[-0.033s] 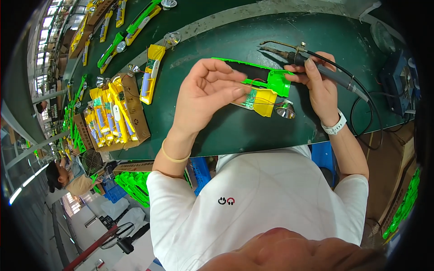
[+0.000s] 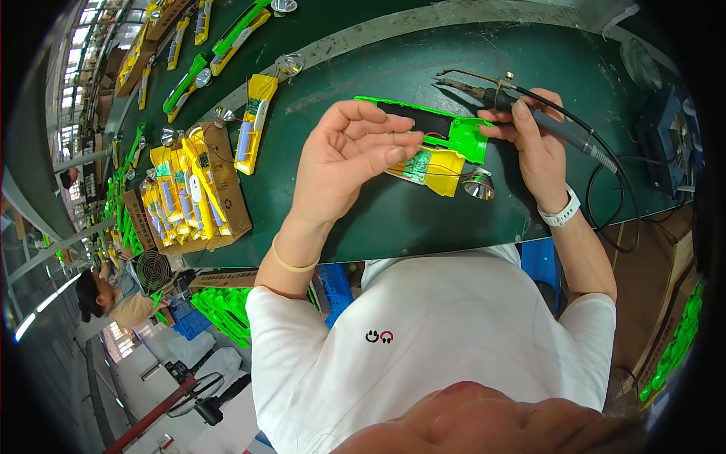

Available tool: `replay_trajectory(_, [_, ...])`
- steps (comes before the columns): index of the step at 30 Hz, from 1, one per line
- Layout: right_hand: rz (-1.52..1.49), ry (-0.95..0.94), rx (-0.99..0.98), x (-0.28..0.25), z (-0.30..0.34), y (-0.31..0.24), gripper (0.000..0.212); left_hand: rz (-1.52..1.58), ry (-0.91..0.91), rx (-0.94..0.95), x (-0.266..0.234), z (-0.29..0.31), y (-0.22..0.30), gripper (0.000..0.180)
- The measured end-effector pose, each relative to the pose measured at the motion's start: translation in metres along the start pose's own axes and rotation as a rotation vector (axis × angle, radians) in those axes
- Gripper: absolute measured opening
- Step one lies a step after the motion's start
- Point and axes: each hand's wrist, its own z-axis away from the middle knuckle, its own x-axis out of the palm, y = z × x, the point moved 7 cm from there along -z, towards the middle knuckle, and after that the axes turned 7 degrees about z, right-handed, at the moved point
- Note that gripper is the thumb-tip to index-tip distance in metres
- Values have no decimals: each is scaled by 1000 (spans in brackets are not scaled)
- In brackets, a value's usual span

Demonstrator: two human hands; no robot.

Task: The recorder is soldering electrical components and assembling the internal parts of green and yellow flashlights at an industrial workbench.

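My left hand point(image 2: 336, 155) is above the workpiece, thumb and fingers bent toward each other, with a thin red wire point(image 2: 435, 136) at the fingertips. Partly under it lies a green plastic housing point(image 2: 470, 140) with a black inner panel point(image 2: 423, 121). Just nearer me is a yellow-and-white lamp part point(image 2: 445, 172) with a green circuit board point(image 2: 417, 165). Wires join it to a shiny reflector cup point(image 2: 479, 185). My right hand point(image 2: 535, 140) is wrapped round a soldering iron point(image 2: 556, 129), its tip pointing left above the table; its fingertips reach the housing's right end.
A cardboard box point(image 2: 227, 178) full of yellow lamp parts stands left. More lamp parts point(image 2: 257, 113) lie on the green table point(image 2: 363, 53). A blue soldering station point(image 2: 662, 140) sits right, with a black cable point(image 2: 624, 189) looping toward it. Another person point(image 2: 113, 291) is at far left.
My left fingers have shifted slightly, and the green housing and yellow lamp part have moved a touch to the right. The right hand stays almost where it was.
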Motion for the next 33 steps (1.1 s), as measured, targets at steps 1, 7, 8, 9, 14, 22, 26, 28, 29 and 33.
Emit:
replay_trajectory(1, [11, 9, -17, 0, 0, -2, 26, 126, 23, 0, -7, 1, -4, 14])
replay_trajectory(7, [167, 107, -48, -2, 8, -23, 22, -822, 84, 342, -38, -2, 15, 5])
replay_trajectory(8, [198, 59, -22, 5, 9, -25, 23, -1005, 4, 463, -33, -8, 22, 5])
replay_trajectory(9, [188, 41, -23, 14, 10, -24, 24, -1189, -78, 583, -24, -11, 28, 8])
replay_trajectory(14, [194, -18, 39, 47, 5, -6, 25, -1440, -346, 453, -23, -35, 18, 10])
replay_trajectory(22, [230, -40, 99, 49, 8, 10, 25, -1442, -405, 437, -22, -41, 11, 8])
replay_trajectory(26, [231, -72, 77, 51, 7, 14, 25, -1458, -413, 430, -23, -43, 9, 7])
replay_trajectory(28, [237, -86, 70, 53, 5, 14, 24, -1470, -420, 420, -22, -45, 9, 6])
replay_trajectory(29, [235, -74, 77, 55, 4, 13, 24, -1483, -422, 415, -22, -45, 9, 6])
replay_trajectory(33, [330, -70, 58, 55, 2, 9, 23, -1518, -429, 387, -19, -45, 10, 4])
